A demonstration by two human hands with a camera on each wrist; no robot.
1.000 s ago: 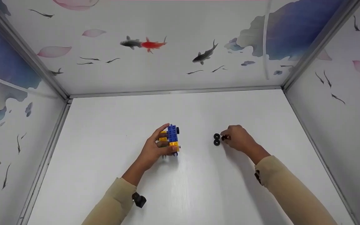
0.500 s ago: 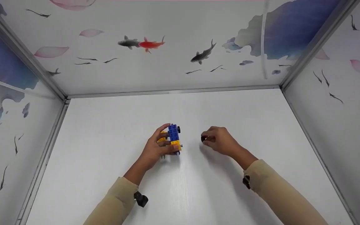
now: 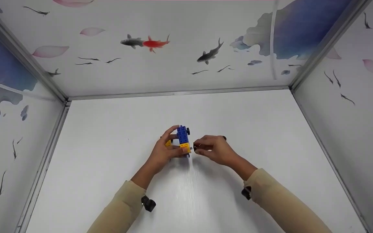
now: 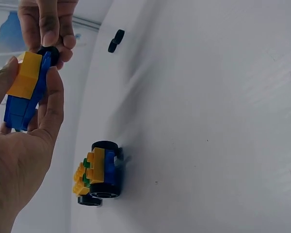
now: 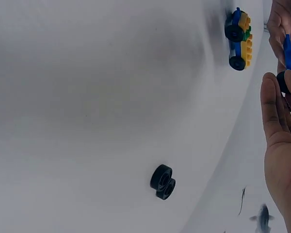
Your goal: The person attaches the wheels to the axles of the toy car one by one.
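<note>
Evidently, the step in hand is fitting a wheel to a toy vehicle above the white table. The left hand holds at the left, its fingers bent round the piece with the thumb at the near end; the right hand faces it from the right, thumb and fingers nearly together in a pinch. A finished-looking block car in yellow, green and blue stands on its wheels on the table, mostly hidden by the left hand in the head view. The held vehicle, blue with yellow at the near end, is clear of the table, between the two hands. Two loose wheels lie together on the table to the right, and a fitted wheel sits at the vehicle's far right side. The pinched wheel is just beside the bare axle end at the near right; whether they touch, I cannot tell. The next move seems to call for centring the hole on that end and pressing leftward while the left hand braces.
</note>
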